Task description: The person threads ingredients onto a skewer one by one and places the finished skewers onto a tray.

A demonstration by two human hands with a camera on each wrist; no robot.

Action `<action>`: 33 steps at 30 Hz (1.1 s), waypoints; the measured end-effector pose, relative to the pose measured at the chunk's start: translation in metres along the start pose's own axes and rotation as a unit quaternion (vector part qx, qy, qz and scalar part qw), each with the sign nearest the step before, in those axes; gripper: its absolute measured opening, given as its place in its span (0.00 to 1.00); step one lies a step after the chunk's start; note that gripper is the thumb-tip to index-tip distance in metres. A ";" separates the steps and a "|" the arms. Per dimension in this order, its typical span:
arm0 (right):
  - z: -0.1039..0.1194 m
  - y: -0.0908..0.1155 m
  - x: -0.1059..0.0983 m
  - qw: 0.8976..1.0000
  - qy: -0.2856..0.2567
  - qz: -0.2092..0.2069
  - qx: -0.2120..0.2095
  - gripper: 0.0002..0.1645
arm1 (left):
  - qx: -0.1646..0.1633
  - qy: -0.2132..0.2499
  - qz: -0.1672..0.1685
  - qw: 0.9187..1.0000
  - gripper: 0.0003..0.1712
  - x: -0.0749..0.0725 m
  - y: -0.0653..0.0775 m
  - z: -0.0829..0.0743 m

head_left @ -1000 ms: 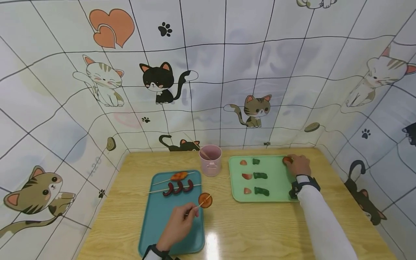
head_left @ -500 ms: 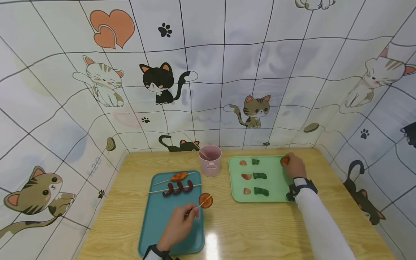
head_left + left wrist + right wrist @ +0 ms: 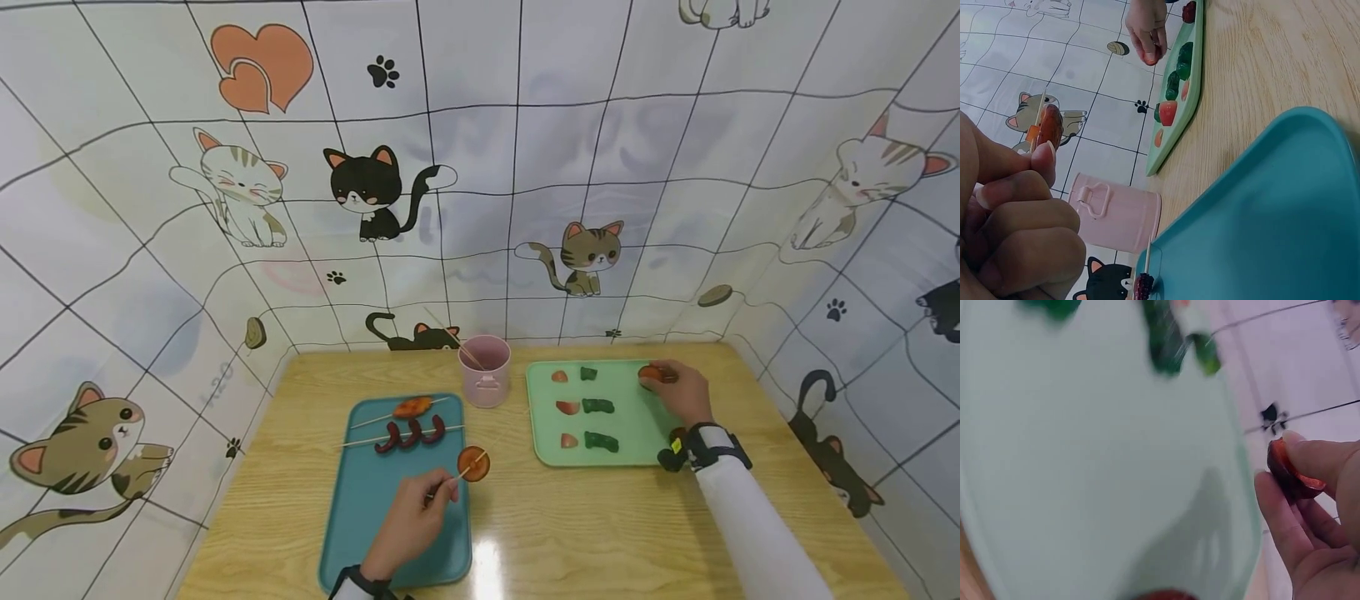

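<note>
My left hand (image 3: 411, 515) pinches a thin wooden skewer (image 3: 1039, 115) between thumb and fingers, above the right edge of the blue tray (image 3: 382, 500). On the skewer is a round, glossy orange-brown piece (image 3: 474, 468), the stick's tip poking out beyond it. Over the far right of the light green tray (image 3: 637, 417), my right hand (image 3: 686, 392) pinches a dark red-brown piece (image 3: 1288, 475) with an orange inner face. It is held above the tray, between thumb and fingers.
Two loaded skewers lie across the blue tray: one with an orange piece (image 3: 413, 407), one with three dark red curled pieces (image 3: 410, 433). A pink cup (image 3: 487, 383) holding sticks stands between the trays. Green pieces (image 3: 600, 406) and reddish pieces (image 3: 567, 407) lie on the green tray.
My right hand has moved slightly left and has lifted the red-brown piece off the green tray. My left hand and its skewer have stayed put.
</note>
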State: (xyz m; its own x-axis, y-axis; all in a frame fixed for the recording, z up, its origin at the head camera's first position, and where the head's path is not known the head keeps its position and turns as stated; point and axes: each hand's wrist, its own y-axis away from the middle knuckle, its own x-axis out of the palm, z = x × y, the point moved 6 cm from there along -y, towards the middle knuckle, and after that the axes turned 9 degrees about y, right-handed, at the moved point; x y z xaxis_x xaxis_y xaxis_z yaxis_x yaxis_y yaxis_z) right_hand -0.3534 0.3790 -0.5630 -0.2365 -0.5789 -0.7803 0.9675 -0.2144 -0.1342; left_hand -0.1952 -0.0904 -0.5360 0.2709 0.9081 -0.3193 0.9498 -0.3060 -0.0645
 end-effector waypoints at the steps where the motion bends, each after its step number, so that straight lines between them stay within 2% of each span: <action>1: 0.002 0.003 -0.001 1.000 -0.015 0.007 0.008 0.31 | -0.001 0.000 0.000 1.000 0.20 0.000 0.000 0.000; 5: 0.012 0.016 -0.004 0.995 -0.085 0.038 0.046 0.39 | -0.006 0.003 0.003 1.000 0.21 0.001 0.001 0.000; 8: 0.023 0.027 -0.004 0.981 -0.173 0.064 0.064 0.42 | -0.005 0.003 0.005 1.000 0.21 0.001 0.001 -0.001; 10: 0.034 0.034 -0.004 0.963 -0.249 0.079 0.067 0.43 | -0.002 0.003 0.006 1.000 0.21 0.002 0.001 -0.001; 13: 0.050 0.042 -0.004 0.921 -0.374 0.098 0.056 0.42 | -0.001 0.004 0.007 1.000 0.20 0.002 0.001 -0.001; 15: 0.061 0.048 -0.004 0.896 -0.427 0.111 0.048 0.41 | 0.000 0.009 0.006 1.000 0.20 0.002 0.001 -0.002; 17: 0.072 0.053 -0.004 0.880 -0.457 0.127 0.038 0.40 | 0.000 0.014 0.005 1.000 0.20 0.002 0.001 -0.003; 19: 0.083 0.060 -0.004 0.875 -0.462 0.143 0.035 0.40 | 0.002 0.017 0.005 1.000 0.19 0.002 0.002 -0.004; 23: 0.105 0.077 -0.008 0.872 -0.460 0.163 0.037 0.38 | 0.014 0.011 0.006 1.000 0.18 0.003 0.003 -0.007; 26: 0.119 0.089 -0.010 0.865 -0.470 0.172 0.039 0.32 | 0.026 0.000 0.010 1.000 0.18 0.003 0.004 -0.010; 29: 0.131 0.099 -0.009 0.852 -0.490 0.180 0.038 0.26 | 0.031 -0.006 0.014 0.999 0.17 0.004 0.005 -0.013; 33: 0.141 0.111 -0.005 0.848 -0.492 0.194 0.041 0.23 | 0.046 -0.010 0.018 0.999 0.17 0.005 0.007 -0.016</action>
State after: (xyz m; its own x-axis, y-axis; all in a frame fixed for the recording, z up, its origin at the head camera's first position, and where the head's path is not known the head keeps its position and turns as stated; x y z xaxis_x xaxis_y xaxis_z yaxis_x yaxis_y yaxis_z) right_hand -0.2573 0.2474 -0.4884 0.0988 -0.9857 0.1363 0.9897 0.1116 0.0895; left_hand -0.1845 -0.0829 -0.5226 0.3005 0.8901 -0.3426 0.9208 -0.3644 -0.1393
